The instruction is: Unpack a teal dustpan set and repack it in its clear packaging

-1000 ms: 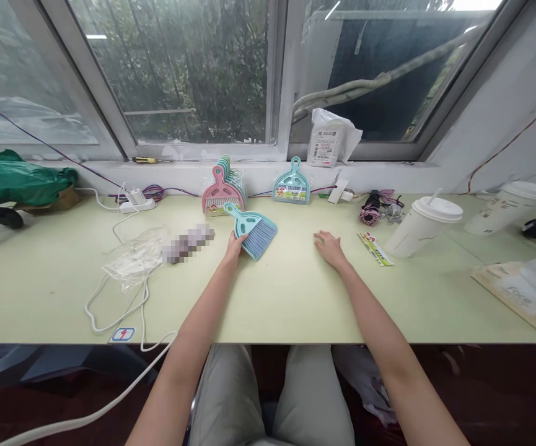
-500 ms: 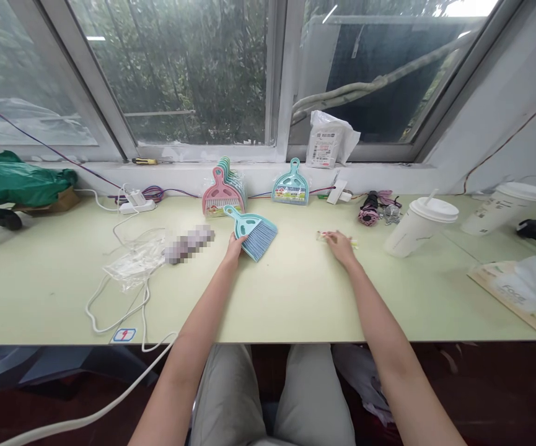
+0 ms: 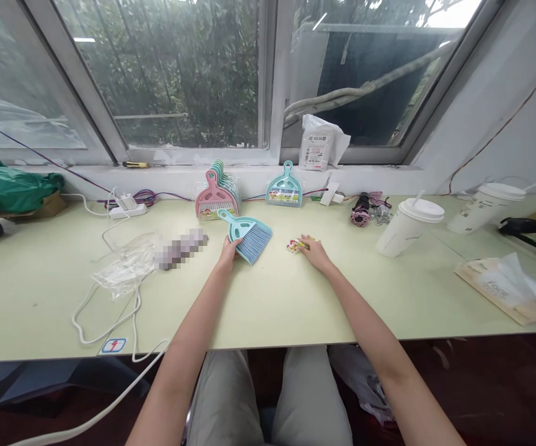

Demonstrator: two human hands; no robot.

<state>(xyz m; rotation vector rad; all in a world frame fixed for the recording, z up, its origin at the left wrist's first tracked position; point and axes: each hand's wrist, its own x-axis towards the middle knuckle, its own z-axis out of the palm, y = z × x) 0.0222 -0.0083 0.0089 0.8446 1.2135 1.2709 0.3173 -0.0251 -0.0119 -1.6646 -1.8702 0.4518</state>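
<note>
Your left hand point(image 3: 230, 251) gripped a turquoise dustpan-and-brush set point(image 3: 251, 234) at its edge, its handle pointing away from you. Your right hand point(image 3: 315, 253) held a printed card point(image 3: 294, 245), partly hidden, over the worktop point(image 3: 268, 303). Behind stood a pink-fronted stack point(image 3: 215, 197) and a bagged turquoise dustpan point(image 3: 284, 184); a lidded cup point(image 3: 409, 228) stood to your right.

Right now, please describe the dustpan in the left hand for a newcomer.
Below the window, over the pale table, find the left hand. It grips a turquoise dustpan with a blue-bristled brush on it. Unlike the wrapped dustpan by the wall, also turquoise, this one shows no printed label.
</note>
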